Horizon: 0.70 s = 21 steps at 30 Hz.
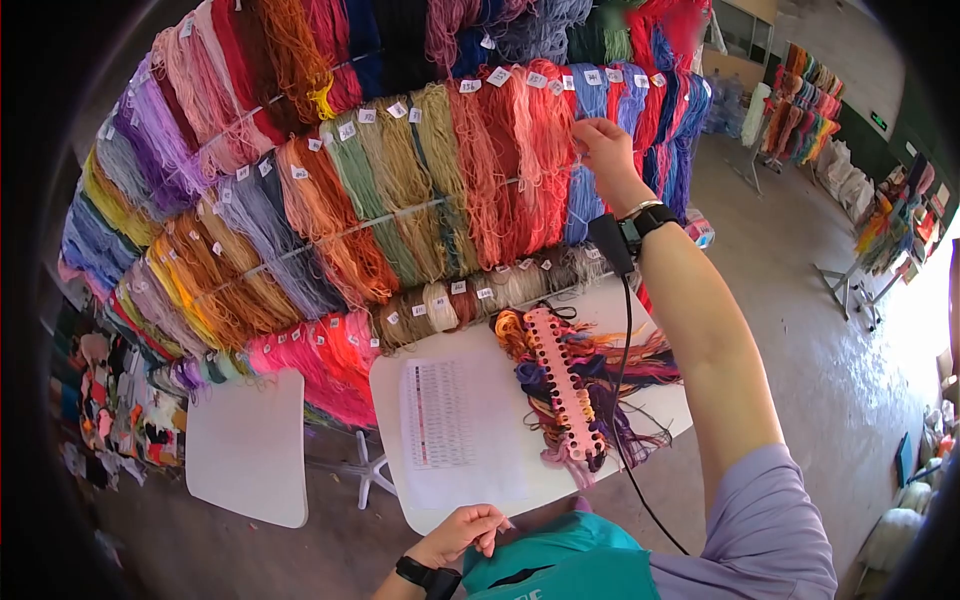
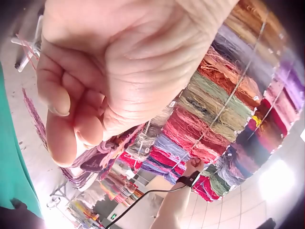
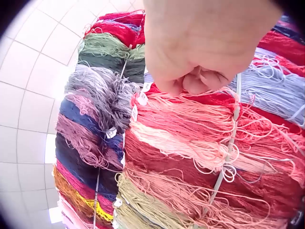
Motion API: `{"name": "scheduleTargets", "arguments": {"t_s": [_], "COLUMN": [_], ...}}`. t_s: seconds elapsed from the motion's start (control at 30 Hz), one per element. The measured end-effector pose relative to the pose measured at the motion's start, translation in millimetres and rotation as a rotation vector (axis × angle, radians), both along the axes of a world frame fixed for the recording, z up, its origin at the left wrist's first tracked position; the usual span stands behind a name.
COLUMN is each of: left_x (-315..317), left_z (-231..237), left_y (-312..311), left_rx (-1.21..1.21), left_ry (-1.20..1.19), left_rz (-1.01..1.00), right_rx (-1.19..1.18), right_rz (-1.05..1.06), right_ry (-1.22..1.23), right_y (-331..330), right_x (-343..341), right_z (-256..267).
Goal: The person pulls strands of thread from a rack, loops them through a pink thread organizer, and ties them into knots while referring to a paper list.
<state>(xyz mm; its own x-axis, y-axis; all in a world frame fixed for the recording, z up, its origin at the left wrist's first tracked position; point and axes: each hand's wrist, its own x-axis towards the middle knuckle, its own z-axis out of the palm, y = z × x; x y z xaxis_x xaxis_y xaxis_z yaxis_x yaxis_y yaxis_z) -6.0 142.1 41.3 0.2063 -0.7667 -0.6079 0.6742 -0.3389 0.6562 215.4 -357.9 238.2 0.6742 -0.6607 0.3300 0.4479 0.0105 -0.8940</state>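
Note:
My right hand (image 1: 605, 155) reaches up to the rack, its fingers curled at the upper part of a red skein (image 1: 550, 145). From the right wrist, the curled fingertips (image 3: 200, 81) pinch at the red thread (image 3: 217, 98), beside coral and light blue skeins; the hand hides the exact pinch point. Low in front of my body is my left hand (image 1: 465, 530), near the white table's front edge. Its fingers (image 2: 62, 138) curl in toward the thumb, and I cannot tell whether something thin is between them.
A pink holed thread holder (image 1: 562, 380) with many-coloured strands lies on the white table (image 1: 400, 375), right of a printed sheet (image 1: 440, 420). Tagged skeins fill the rack's tiers. A white stool (image 1: 245, 450) stands left. A black cable (image 1: 625, 360) hangs from my right wrist.

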Motion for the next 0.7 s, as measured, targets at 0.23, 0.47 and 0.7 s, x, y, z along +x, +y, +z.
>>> {"name": "scheduleTargets", "arguments": {"t_s": [0.23,0.47,0.7], "left_x": [-0.6,-2.5,-11.3], "left_z": [8.2,9.3,8.6], "left_y": [-13.2,-34.8,-78.0], "left_rx": [0.030,0.002,-0.031], "left_ry": [-0.033,-0.053,-0.051], "left_rz": [-0.004,-0.069,-0.173], "right_rx": [0.049,0.207,0.080], "right_rz": [0.052,0.280,0.346], "right_ry": [-0.020,-0.089,0.152], "right_y": [-0.9,-0.5,-11.9], "right_x": [-29.4,-73.3,-214.9], "right_z": [4.6,4.9,-32.2]}}
